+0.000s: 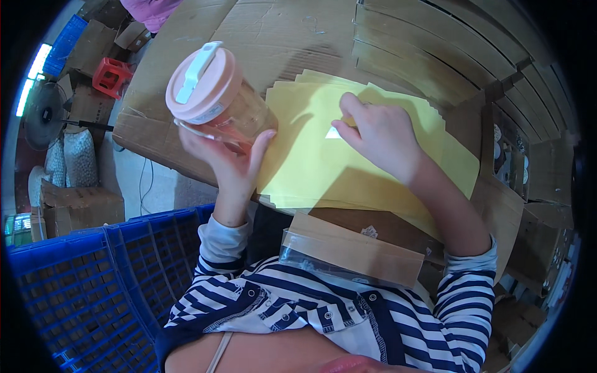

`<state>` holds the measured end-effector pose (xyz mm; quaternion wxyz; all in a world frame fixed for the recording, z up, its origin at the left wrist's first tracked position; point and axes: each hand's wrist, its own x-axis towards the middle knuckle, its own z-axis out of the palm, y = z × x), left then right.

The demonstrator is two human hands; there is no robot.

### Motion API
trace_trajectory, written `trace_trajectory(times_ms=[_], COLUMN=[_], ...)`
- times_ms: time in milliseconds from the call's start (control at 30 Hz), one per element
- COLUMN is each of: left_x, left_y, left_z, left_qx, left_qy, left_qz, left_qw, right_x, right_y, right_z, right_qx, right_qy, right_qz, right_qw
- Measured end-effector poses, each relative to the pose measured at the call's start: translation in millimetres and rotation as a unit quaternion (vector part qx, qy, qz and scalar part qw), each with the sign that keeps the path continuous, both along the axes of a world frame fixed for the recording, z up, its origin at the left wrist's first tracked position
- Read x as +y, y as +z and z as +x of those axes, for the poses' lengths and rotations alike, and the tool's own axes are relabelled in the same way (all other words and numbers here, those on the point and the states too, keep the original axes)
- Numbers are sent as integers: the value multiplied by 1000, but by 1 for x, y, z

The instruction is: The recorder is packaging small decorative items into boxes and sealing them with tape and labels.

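Note:
My left hand [227, 158] is wrapped round a clear cup [252, 115] with a pink lid and a white carry loop on top. The cup is tilted and held above the table's left side. Yellow sheets [311, 177] lie in an uneven stack to its right. Over that stack, my right hand [382, 133] has its fingers curled and its thumb close to the index finger. By the thumb tip shows a small white triangle [333, 133]; whether it is pinched or lies on the sheet cannot be made out.
Cardboard covers the table [261, 28]. Cardboard boxes [429, 37] line the far right. A blue plastic crate [112, 248] stands at the lower left. Close to my body is a cardboard box strip [354, 248]. A red stool [112, 78] and a fan [46, 116] are farther left.

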<state>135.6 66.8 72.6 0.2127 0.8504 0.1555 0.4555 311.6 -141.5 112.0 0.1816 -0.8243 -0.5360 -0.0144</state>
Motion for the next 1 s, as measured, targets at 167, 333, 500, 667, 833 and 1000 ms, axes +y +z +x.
trace_trajectory(times_ms=[167, 333, 500, 667, 833, 1000], left_x=[-23, -39, -52, -41, -43, -41], left_y=[8, 45, 26, 21, 22, 22], left_z=[-10, -2, 33, 37, 37, 36], left_qx=[-89, 47, 202, 262, 266, 269], left_qy=[-24, -255, -271, -336, -328, -332], left_qz=[252, 219, -15, -68, -77, -64], left_qw=[963, 941, 941, 902, 903, 902], right_x=[-9, -13, -15, -15, -16, -18], right_y=[-14, -19, -24, -23, -25, -19], right_z=[4, 15, 13, 12, 10, 9], right_qx=[-31, -49, -32, -36, 2, 58], right_qy=[-44, -13, 37, 49, 72, 97], right_qz=[43, 29, 49, 50, 85, 100], right_qw=[998, 998, 998, 997, 994, 989])
